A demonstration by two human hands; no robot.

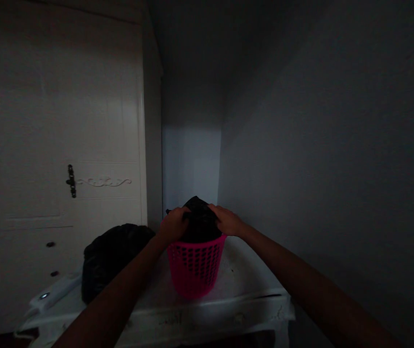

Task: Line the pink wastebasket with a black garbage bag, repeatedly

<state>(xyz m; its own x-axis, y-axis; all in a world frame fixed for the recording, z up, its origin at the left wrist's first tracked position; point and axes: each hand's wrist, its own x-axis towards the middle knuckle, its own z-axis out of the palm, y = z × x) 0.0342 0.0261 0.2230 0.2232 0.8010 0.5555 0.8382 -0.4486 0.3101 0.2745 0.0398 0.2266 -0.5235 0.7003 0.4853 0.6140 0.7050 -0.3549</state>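
Note:
A pink perforated basket point(195, 270) stands upright on a white table point(243, 285). Black plastic bag material point(201, 222) fills its mouth and rises above the rim. At the basket's left side, my left hand point(173, 224) has its fingers closed on the black bag. My right hand point(227, 220) grips the same bag at the right side of the rim, its fingertips partly hidden against the dark plastic. Left of the basket, a large full black bag point(114, 251) rests on the table, partly behind my left forearm.
A white wardrobe point(105, 121) with dark handles stands at the left behind the table. A grey wall point(323, 145) runs along the right side. On the table's left edge lies a pale object point(52, 295) with a shiny ring. The room is dim.

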